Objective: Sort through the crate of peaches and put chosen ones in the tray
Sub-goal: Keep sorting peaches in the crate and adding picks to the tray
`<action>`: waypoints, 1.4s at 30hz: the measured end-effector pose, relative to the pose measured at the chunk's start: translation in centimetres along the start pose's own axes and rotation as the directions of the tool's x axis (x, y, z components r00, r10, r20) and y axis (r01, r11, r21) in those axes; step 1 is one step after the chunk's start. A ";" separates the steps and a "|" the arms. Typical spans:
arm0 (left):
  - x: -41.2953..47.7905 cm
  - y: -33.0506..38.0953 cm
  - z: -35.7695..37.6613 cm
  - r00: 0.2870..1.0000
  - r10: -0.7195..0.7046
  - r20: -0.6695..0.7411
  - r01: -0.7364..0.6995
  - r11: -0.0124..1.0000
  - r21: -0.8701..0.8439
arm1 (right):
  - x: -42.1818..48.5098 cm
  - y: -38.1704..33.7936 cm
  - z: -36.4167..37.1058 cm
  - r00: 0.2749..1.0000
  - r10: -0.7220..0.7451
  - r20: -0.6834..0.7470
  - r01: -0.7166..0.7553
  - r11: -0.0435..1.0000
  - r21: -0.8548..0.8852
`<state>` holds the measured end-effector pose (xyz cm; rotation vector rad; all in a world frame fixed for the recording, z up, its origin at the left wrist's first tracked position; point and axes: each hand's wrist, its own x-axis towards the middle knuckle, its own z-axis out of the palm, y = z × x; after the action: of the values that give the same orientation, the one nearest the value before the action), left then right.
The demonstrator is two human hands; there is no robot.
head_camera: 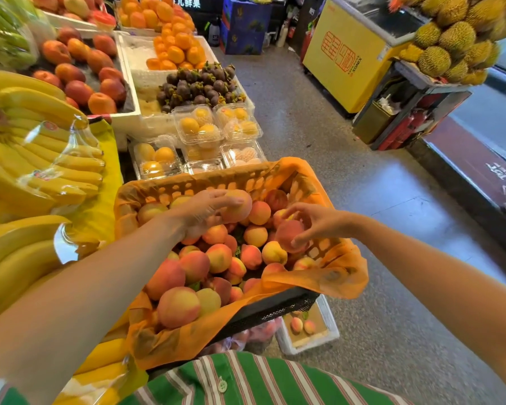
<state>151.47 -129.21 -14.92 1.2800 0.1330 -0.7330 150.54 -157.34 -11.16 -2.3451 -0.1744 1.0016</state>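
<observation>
Your left hand (205, 213) grips an orange peach (238, 204) over the far side of the crate (275, 309). Your right hand (319, 223) pinches a pink peach (288, 233) by the crate's right wall. The white tray (330, 318) sits low, near and right, with two small peaches (296, 325) inside.

1. peaches (216, 258): yellow-orange w/ red-pink blush.
2. crate (275, 309): black mesh; its liner (333, 276): orange, semi-sheer.
3. tray (330, 328): white, tan inside.
4. shirt (246, 381): green w/ white & red stripes.
5. bananas (35, 103): yellow; mangosteens (199, 86): dk purple.
6. freezer (342, 45): yellow w/ red characters.
</observation>
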 end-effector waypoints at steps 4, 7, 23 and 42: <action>0.6 -0.2 0.1 0.999 -0.042 0.012 0.040 0.996 0.086 | 1.2 0.9 0.9 0.995 0.047 0.093 -0.004 0.908 -0.420; 1.1 -0.7 0.1 0.998 -0.057 -0.007 0.057 0.977 0.207 | 2.2 1.8 1.9 0.992 0.031 0.121 0.055 0.765 -0.641; 5.7 -1.9 2.6 0.997 -0.034 -0.067 0.060 0.901 0.431 | 2.7 2.2 0.9 0.973 -0.204 -0.109 0.125 0.860 -0.494; 9.3 -7.2 8.3 0.946 0.204 -0.250 0.106 0.535 0.838 | 3.1 8.7 1.8 0.805 -0.348 -0.481 0.090 0.873 -0.480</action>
<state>152.08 -141.38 -22.72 2.3596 -0.0164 -0.5212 150.60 -162.65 -18.95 -2.8293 -0.4771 0.1276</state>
